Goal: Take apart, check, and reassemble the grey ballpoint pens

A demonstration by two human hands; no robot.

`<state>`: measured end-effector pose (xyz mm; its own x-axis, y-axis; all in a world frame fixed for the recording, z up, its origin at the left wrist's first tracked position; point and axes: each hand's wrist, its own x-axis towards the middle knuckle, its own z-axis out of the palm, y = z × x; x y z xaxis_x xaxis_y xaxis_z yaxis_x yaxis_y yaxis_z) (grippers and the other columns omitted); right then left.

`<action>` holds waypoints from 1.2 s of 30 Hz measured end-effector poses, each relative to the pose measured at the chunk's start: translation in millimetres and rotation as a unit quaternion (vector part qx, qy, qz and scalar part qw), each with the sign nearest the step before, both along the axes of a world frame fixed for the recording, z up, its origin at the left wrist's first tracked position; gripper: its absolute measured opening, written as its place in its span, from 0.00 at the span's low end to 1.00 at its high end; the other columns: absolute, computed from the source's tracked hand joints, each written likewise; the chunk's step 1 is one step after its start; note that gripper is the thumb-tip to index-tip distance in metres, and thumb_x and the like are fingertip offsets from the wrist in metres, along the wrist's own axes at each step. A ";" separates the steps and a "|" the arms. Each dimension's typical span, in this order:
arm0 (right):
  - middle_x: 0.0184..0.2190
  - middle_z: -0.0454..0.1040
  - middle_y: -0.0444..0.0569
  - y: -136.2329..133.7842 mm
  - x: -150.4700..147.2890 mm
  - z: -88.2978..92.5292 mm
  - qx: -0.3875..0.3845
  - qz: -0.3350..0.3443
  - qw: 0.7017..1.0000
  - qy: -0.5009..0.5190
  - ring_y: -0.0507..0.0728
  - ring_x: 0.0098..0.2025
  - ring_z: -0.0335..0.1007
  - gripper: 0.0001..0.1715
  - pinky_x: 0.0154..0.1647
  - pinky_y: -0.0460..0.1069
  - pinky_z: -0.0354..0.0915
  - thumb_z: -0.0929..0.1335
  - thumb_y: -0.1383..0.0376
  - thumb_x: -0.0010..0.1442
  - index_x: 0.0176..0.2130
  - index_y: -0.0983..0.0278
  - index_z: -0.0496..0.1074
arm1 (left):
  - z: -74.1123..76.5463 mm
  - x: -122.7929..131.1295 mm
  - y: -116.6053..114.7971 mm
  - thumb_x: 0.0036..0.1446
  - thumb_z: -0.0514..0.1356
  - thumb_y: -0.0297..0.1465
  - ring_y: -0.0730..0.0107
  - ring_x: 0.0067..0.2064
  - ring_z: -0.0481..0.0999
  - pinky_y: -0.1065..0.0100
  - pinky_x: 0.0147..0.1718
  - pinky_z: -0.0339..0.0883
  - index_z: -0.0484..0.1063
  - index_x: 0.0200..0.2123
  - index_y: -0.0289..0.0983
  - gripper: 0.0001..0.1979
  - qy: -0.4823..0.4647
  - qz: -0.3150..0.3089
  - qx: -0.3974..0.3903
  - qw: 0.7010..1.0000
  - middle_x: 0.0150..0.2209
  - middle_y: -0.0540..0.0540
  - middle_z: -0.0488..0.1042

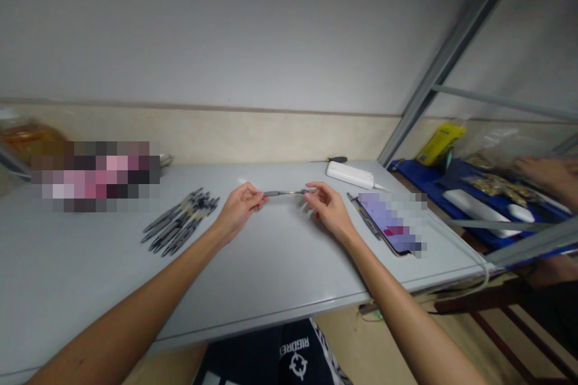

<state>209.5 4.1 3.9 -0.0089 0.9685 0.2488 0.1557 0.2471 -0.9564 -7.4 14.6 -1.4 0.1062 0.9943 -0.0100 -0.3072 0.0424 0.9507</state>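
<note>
Left hand (246, 204): one, thumb and fingers closed in a pinch; I see it holding the grey end of a slim pen (282, 193). Right hand (326, 206): one, fingers curled, thumb and fingertips closed about the pen's other end. Pen: one, roughly level, spanning the two hands above the grey table (271, 277).

Grey pens (177, 228): one bunch, lying slantwise to my left. Single pen (365, 218): one, just beside the left edge of a phone (383, 219), screen lit, right of the right hand. White block (350, 175): one, behind the phone, cable attached. Screwdriver (336, 159): one, dark-handled, near the wall. Farther right: a yellow packet (440, 143) and a co-worker's hand (548, 175), blurred.
</note>
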 end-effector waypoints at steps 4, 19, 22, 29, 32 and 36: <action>0.20 0.69 0.43 0.3 2.4 -1.0 0.010 0.013 1.000 -0.021 0.50 0.21 0.61 0.18 0.21 0.45 0.58 0.70 0.52 0.48 0.31 0.65 0.73 | -2.5 -1.9 1.6 0.41 0.67 0.31 0.72 0.30 0.74 0.73 0.31 0.61 0.64 0.24 0.35 0.13 0.007 -0.009 0.005 1.000 0.20 0.50 0.71; 0.23 0.69 0.43 -3.1 -1.8 1.8 0.004 0.021 0.999 -0.028 0.49 0.21 0.61 0.25 0.19 0.43 0.58 0.71 0.52 0.47 0.41 0.65 0.70 | -0.9 -1.7 2.8 0.37 0.68 0.32 0.75 0.26 0.70 0.72 0.29 0.58 0.67 0.26 0.34 0.14 0.021 0.001 0.016 1.000 0.22 0.47 0.75; 0.20 0.68 0.43 -4.4 -1.5 2.5 -0.014 0.030 0.998 -0.062 0.48 0.18 0.57 0.20 0.18 0.43 0.55 0.69 0.51 0.50 0.32 0.66 0.72 | -1.9 -1.9 2.9 0.38 0.68 0.33 0.76 0.25 0.70 0.72 0.29 0.57 0.67 0.26 0.33 0.14 0.034 0.000 0.016 0.999 0.23 0.46 0.76; 0.11 0.61 0.43 -5.7 -2.3 0.6 -0.053 0.028 0.990 -0.131 0.47 0.14 0.53 0.34 0.17 0.44 0.51 0.57 0.45 0.59 0.20 0.68 0.70 | -4.6 -1.7 2.3 0.39 0.67 0.33 0.77 0.24 0.68 0.72 0.29 0.58 0.67 0.27 0.33 0.14 0.050 -0.017 0.021 0.998 0.24 0.46 0.76; 0.18 0.66 0.42 -3.8 -2.6 -0.6 -0.011 0.021 0.995 -0.097 0.48 0.18 0.58 0.24 0.19 0.44 0.54 0.65 0.49 0.54 0.33 0.67 0.73 | -4.4 -2.0 3.2 0.39 0.68 0.33 0.76 0.25 0.69 0.72 0.29 0.58 0.67 0.27 0.34 0.14 0.042 -0.010 0.020 0.999 0.24 0.46 0.76; 0.23 0.71 0.46 -2.9 -1.7 -0.1 0.020 0.011 0.994 -0.105 0.51 0.24 0.63 0.18 0.24 0.44 0.58 0.70 0.55 0.49 0.35 0.67 0.73 | -5.3 -3.1 4.7 0.38 0.68 0.33 0.76 0.26 0.70 0.72 0.30 0.59 0.67 0.26 0.34 0.14 0.030 -0.003 0.016 0.999 0.23 0.46 0.76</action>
